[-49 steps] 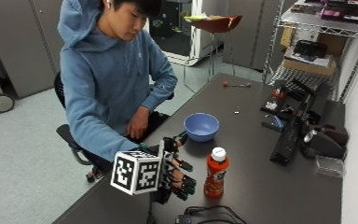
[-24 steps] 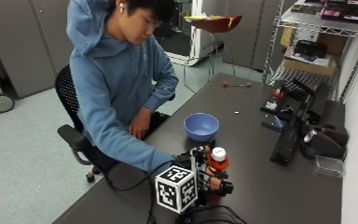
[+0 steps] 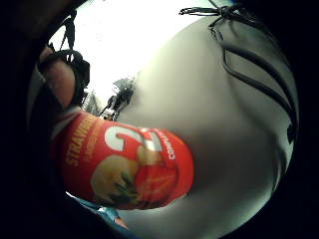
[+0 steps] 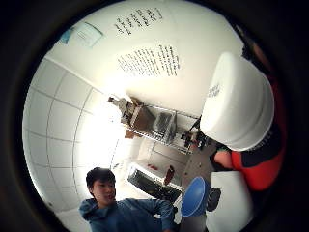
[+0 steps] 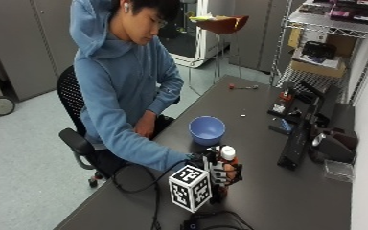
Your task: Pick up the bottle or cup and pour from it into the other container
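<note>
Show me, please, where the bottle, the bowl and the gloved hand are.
bottle [image 3: 124,167]: little finger side palm view, on its red label.
bowl [image 5: 207,129]: outside view, on its blue rim.
gloved hand [image 5: 221,172]: outside view, on fingers curled round the bottle.

A red bottle [image 5: 227,165] with white cap and fruit-printed label, a blue bowl [image 5: 207,130], a dark grey table [image 5: 286,196].

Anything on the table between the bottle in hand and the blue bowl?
Nothing: in the outside view, only bare tabletop separates the bottle, gripped by the gloved right hand, from the blue bowl.
</note>
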A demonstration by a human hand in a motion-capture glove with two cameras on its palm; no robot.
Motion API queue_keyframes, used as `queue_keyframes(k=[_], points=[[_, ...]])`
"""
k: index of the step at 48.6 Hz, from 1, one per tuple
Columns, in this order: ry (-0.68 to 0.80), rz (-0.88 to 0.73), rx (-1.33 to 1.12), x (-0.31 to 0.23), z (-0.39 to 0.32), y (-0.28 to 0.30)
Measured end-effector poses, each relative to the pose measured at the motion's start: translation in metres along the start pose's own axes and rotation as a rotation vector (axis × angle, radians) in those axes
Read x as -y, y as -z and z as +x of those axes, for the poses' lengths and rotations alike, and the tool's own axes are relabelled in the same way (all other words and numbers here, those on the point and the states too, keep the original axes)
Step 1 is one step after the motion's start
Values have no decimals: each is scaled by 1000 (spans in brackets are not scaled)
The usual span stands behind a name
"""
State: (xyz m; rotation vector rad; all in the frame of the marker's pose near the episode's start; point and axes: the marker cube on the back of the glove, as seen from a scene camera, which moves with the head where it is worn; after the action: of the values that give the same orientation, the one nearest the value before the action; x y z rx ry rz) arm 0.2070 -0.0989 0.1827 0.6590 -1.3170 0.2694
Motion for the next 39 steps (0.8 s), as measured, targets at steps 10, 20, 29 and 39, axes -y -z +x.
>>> queue_keyframes(k=[10, 20, 29, 39], points=[[40, -156, -93, -14, -33, -7], [117, -303, -251, -22, -80, -17], [236, -472, -541, -29, -118, -38], [330, -718, -876, -53, -147, -67]])
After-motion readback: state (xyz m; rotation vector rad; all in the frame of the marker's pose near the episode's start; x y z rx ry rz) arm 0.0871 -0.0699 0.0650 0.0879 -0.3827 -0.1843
